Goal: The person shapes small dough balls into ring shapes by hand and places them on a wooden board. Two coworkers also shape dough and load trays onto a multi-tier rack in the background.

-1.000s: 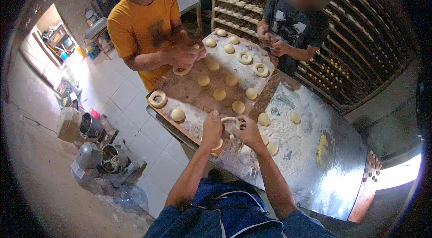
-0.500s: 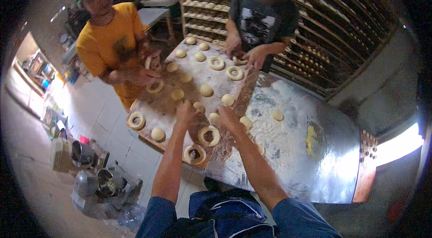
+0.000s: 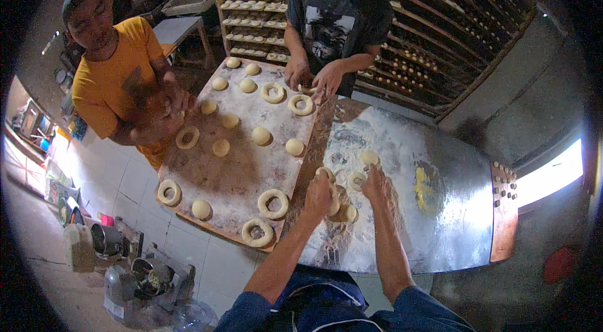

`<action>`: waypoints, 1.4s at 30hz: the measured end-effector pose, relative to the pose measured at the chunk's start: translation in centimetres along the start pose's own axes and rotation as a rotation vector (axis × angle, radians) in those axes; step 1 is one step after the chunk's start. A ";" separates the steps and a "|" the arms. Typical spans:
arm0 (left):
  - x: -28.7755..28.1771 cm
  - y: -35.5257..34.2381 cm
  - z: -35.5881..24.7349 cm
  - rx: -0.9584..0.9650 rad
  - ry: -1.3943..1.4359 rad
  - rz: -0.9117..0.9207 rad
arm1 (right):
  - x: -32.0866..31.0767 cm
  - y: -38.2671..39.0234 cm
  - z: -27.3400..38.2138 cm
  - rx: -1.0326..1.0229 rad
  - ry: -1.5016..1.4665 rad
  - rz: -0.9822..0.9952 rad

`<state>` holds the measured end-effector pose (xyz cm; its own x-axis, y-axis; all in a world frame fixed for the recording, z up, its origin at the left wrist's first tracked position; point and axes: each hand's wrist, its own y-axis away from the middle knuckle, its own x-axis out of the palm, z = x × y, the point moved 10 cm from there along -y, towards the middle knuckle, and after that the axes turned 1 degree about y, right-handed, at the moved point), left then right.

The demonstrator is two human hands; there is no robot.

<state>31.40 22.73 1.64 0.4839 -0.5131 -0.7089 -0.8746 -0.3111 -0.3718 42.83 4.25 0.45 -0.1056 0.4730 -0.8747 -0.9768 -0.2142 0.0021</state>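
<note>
On the flour-dusted metal table, my left hand (image 3: pixel 319 195) has its fingers closed on pale dough (image 3: pixel 325 174) beside other dough pieces (image 3: pixel 347 213). My right hand (image 3: pixel 376 184) is closed at a dough piece (image 3: pixel 356 182), with its fingertips partly hidden, just below a round dough ball (image 3: pixel 370 158). To their left a wooden board (image 3: pixel 229 197) carries several dough balls (image 3: pixel 260 136) and several dough rings (image 3: pixel 272 204). A yellow smear (image 3: pixel 424 189) lies on the metal surface to the right of my hands.
A person in a yellow shirt (image 3: pixel 113 90) and another in a dark shirt (image 3: pixel 333 24) work with their hands at the board's far side. Racks of dough trays (image 3: pixel 452 24) stand behind them. Mixers (image 3: pixel 122 285) are on the tiled floor at left. A smaller board (image 3: pixel 502 238) is at the right.
My hands have moved right from the wooden board onto the dough pieces on the metal table. A dough ring now lies at the board's near right. The view has shifted, and both co-workers' hands have moved.
</note>
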 end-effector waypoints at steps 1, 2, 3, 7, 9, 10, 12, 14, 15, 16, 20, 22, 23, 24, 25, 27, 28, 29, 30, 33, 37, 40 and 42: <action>0.7 0.3 -0.1 0.112 -0.165 -0.073 | -0.7 -0.2 2.5 0.016 0.032 -0.019; 0.4 -0.5 -0.7 0.115 -0.160 -0.063 | -1.1 -0.2 4.4 -0.080 0.088 -0.039; -1.2 -1.5 -1.7 0.123 -0.159 -0.043 | -0.6 -0.3 6.1 -0.166 0.137 -0.056; -10.3 -8.9 0.2 -0.094 -0.235 -0.080 | 3.6 -3.1 16.4 -0.433 -0.185 -0.005; -10.6 -11.2 9.2 0.044 -0.486 -0.355 | 6.4 -3.1 20.9 -0.517 -0.003 -0.176; -10.1 -12.6 12.4 0.016 -0.460 -0.251 | 7.7 -4.3 21.4 -0.404 -0.004 -0.051; -8.6 -15.0 16.7 -0.182 -0.266 0.125 | 8.8 -5.4 20.3 -0.136 0.001 0.202; -9.4 -15.5 17.6 -0.166 -0.225 0.120 | 8.3 -4.9 21.4 -0.177 -0.154 0.181; -9.4 -15.5 17.4 -0.162 -0.202 0.119 | 7.9 -4.6 21.2 -0.199 -0.228 0.170; -8.8 -15.0 16.6 -0.114 -0.157 0.145 | 7.2 -3.7 20.8 -0.243 -0.372 0.155; -8.2 -13.9 6.5 -0.051 0.255 0.173 | 1.5 0.7 14.3 -0.247 -0.817 0.145; -5.9 -12.6 1.2 -0.026 0.331 0.172 | -1.8 2.3 7.8 -0.220 -0.474 0.073; -3.7 -12.3 -0.4 0.023 0.262 0.189 | -3.3 2.8 4.9 -0.158 -0.420 0.062; -0.5 -11.9 -0.6 -0.075 0.318 0.299 | -4.8 3.2 2.3 -0.097 -0.367 0.046; 2.7 -11.3 -1.0 -0.165 0.386 0.414 | -4.9 3.1 -1.1 -0.091 -0.290 0.066; 2.4 -10.2 -4.2 0.125 0.100 0.081 | -5.3 3.6 -5.1 0.012 -0.109 0.016; 2.8 -8.7 -5.1 0.191 0.077 0.013 | -5.8 4.1 -5.7 0.095 -0.001 -0.047; 3.0 -7.2 -7.0 0.264 0.061 -0.053 | -5.9 4.1 -7.3 0.099 0.091 -0.105; 3.6 -5.8 -8.0 0.264 0.167 -0.018 | -6.0 4.2 -8.3 0.106 0.179 -0.161; 5.6 -0.1 -9.7 0.031 0.500 0.151 | -5.8 4.7 -9.5 -0.010 -0.120 -0.146; 9.6 4.9 -10.0 -0.219 0.909 0.229 | -5.0 7.9 -9.8 0.132 -0.687 -0.028; 8.5 7.0 -12.9 -0.393 1.111 0.325 | -7.5 10.6 -7.6 0.106 -0.767 0.016; 8.1 7.5 -14.0 -0.315 1.029 0.268 | -8.8 11.5 -7.7 0.044 -0.616 -0.010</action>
<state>29.16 5.05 1.48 0.2019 -0.9683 0.1470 -0.9787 -0.2052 -0.0079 33.99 -8.90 4.45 -0.1716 0.8842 -0.4345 -0.9837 -0.1777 0.0269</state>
